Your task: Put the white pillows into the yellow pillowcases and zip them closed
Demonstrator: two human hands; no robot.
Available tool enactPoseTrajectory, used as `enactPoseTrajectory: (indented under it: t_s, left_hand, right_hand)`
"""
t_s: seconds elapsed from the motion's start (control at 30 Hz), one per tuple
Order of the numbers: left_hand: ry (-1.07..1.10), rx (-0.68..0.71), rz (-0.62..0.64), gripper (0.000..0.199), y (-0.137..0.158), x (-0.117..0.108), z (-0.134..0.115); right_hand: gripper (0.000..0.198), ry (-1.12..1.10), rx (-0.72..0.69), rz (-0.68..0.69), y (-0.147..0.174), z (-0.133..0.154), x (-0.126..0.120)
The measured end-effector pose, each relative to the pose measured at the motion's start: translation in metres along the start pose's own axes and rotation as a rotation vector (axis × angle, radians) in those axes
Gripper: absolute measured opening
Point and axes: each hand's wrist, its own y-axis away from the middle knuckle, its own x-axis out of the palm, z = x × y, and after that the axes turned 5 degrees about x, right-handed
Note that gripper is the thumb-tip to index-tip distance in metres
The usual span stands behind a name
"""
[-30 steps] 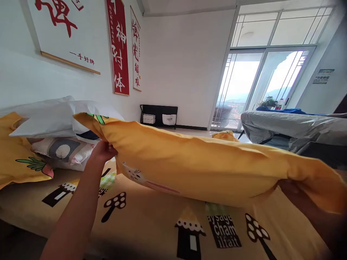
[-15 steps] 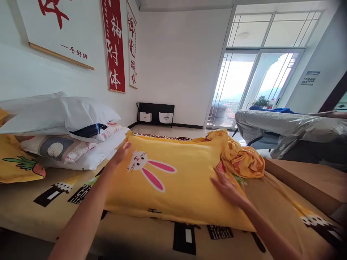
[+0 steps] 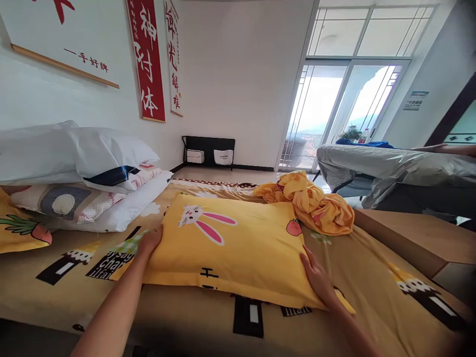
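Note:
A yellow pillow (image 3: pixel 256 233) lies flat on the bed in front of me, printed with a white rabbit face, long pink ears and a small radish. My left hand (image 3: pixel 150 241) is closed at its left edge, the fingertips partly hidden against the cloth. At the opposite edge, my right hand (image 3: pixel 315 271) grips the pillow's side below the radish print. Just beyond its far right corner sits a crumpled heap of yellow fabric (image 3: pixel 323 206).
White and patterned pillows (image 3: pixel 111 153) are stacked at the left, beside another yellow pillow (image 3: pixel 18 228). A tan printed sheet (image 3: pixel 178 317) covers the bed. A cardboard box (image 3: pixel 416 235) stands at the right, near a plastic-covered table (image 3: pixel 390 161). Another person's arm (image 3: pixel 446 148) shows at the far right.
The pillow has come down flatter onto the bed, its far edge lower. Both hands have shifted down along its sides, and the radish print is now uncovered. The view has turned slightly.

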Motion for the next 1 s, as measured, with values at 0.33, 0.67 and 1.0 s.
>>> enactPoseTrajectory:
  t_s: [0.33,0.67,1.0]
  left_hand:
    - [0.011,-0.162,-0.105,0.071,0.022,0.005,0.000]
    - [0.029,-0.124,-0.156,0.055,0.030,0.006,-0.002]
    - [0.024,-0.117,-0.141,0.052,0.020,0.012,0.006]
  right_hand:
    - [0.062,0.105,0.183,-0.098,0.023,-0.017,-0.014]
    - [0.058,0.141,0.206,-0.080,0.020,-0.016,-0.014]
    - [0.059,0.079,0.189,-0.109,0.018,-0.018,-0.013]
